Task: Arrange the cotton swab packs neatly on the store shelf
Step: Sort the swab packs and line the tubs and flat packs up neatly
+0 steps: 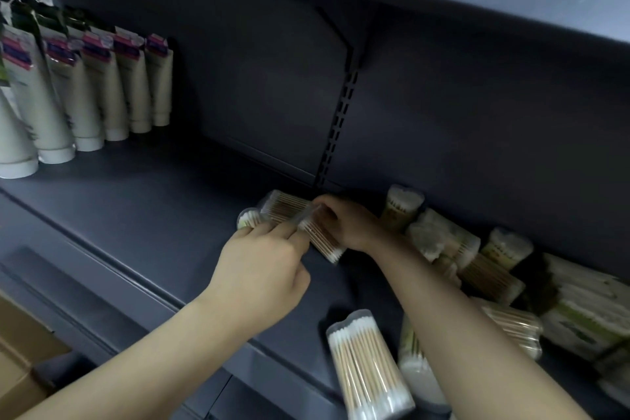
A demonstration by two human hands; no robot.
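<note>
Working at the back of the dark grey metal shelf [136,215], left hand [262,269] and right hand [347,222] each pinch a clear plastic cotton swab pack [320,239], likely squaring a row, while loose packs [368,368] lie jumbled right.

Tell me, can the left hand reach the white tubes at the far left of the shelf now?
Probably yes: the shelf lies bare between the left hand and the white tubes, but its grip is busy with a swab pack.

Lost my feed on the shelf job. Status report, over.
Both hands on packs: left hand, right hand gripping swab packs mid-shelf. Loose packs jumbled right. Tubes far left, clear.
</note>
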